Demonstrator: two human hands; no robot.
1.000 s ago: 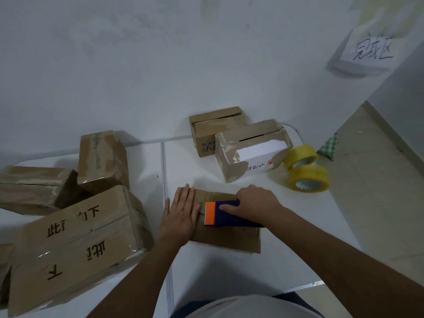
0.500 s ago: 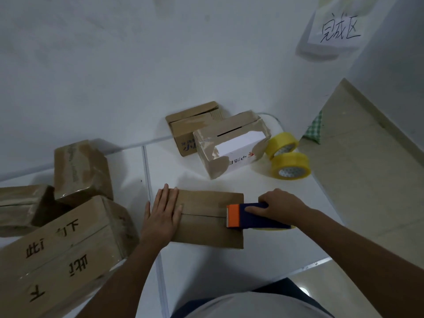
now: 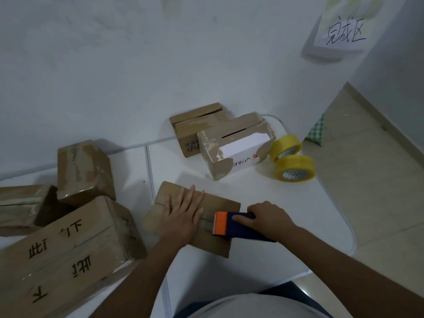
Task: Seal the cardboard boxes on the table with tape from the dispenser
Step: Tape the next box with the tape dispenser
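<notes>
While both hands work on one box, the scene reads:
Box: flat brown cardboard box (image 3: 220,204), on the white surface (image 3: 298,203).
Left hand (image 3: 183,214): fingers straight, pressing its top.
Right hand (image 3: 267,218): gripping the blue-and-orange tape dispenser (image 3: 236,227) at the box's right end.

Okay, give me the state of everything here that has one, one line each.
flat box: flaps closed, lying flat
tape dispenser: on the box's right end
left hand: flat, pressing the box
right hand: gripping the dispenser
torn box: side ripped open
tape rolls: unused, stacked at the table edge
</notes>
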